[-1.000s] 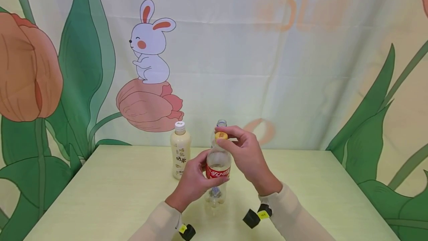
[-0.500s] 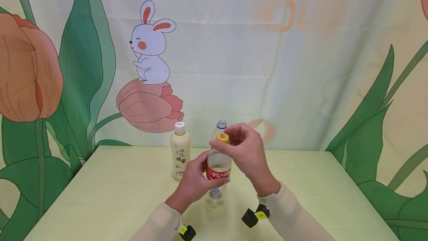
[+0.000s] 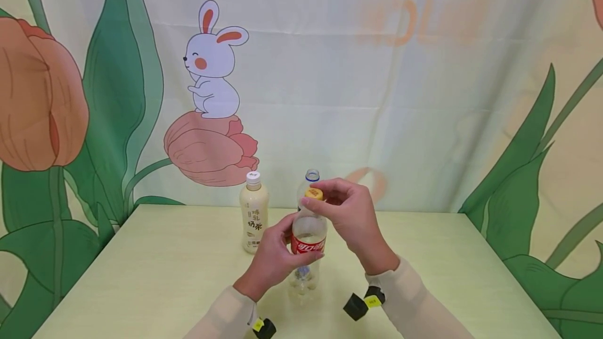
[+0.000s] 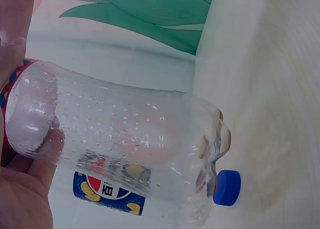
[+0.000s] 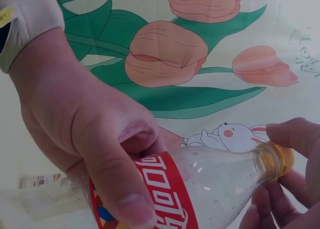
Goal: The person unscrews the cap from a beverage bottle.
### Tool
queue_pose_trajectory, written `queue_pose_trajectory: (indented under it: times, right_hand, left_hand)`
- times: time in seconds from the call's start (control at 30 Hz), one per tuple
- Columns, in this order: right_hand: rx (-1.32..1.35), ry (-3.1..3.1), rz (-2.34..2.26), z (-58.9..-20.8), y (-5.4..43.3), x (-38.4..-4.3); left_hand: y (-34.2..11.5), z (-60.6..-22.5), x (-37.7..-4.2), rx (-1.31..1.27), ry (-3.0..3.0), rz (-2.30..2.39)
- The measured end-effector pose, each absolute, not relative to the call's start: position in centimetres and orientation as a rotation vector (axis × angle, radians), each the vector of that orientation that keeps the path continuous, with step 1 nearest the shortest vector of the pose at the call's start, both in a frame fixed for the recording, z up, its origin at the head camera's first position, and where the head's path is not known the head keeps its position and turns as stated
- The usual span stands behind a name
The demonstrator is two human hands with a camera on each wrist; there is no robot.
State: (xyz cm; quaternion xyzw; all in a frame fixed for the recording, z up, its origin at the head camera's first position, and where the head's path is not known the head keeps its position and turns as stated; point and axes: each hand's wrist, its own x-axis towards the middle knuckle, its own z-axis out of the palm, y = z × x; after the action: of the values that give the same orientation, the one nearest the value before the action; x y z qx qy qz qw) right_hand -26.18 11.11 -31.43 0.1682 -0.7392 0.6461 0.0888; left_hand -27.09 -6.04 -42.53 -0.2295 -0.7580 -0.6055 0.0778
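Bottle, red label point(image 3: 311, 228): 1, clear, droplets on its wall, upright in the head view. Position: over the middle of the tabletop point(image 3: 414, 266), well in from its left and right edges. Contact of its base with the surface: cannot tell.
Yellow cap point(image 3: 314, 193): 1, at the mouth of that bottle. How far it is threaded: cannot tell.
Hands: 2. Left hand point(image 3: 277, 251) grips the bottle around its label; right hand point(image 3: 354, 217) pinches the yellow cap between thumb and fingers.
Other bottles: 2, both upright toward the tabletop's far edge. One, a clear bottle with a blue lemon label point(image 4: 111, 191), is behind the held one, its mouth uncapped, a blue ring at the neck. The other, a cream-coloured bottle point(image 3: 254, 213), stands left of it, 1 white cap point(image 3: 253, 177) on top.
Blue cap point(image 4: 226, 187): 1, on the tabletop, by the held bottle's base in the left wrist view.
Bottles total 3; caps total 3.
Backdrop: floral cloth point(image 3: 306, 77), 1 rabbit point(image 3: 214, 88) printed.
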Motion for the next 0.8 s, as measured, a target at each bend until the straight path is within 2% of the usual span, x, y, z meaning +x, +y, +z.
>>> queue_pose_trajectory:
  times: [0.43, 0.8]
  right_hand:
    - [0.608, -2.24, 2.013, -31.4, 11.35, -26.08]
    - [0.369, -2.271, 1.758, -31.39, 10.93, -25.76]
  left_hand:
    - [-5.9, -42.73, -27.14, -0.677, -2.259, -1.823]
    - [-5.72, -42.5, -26.99, -0.694, -2.255, -1.822]
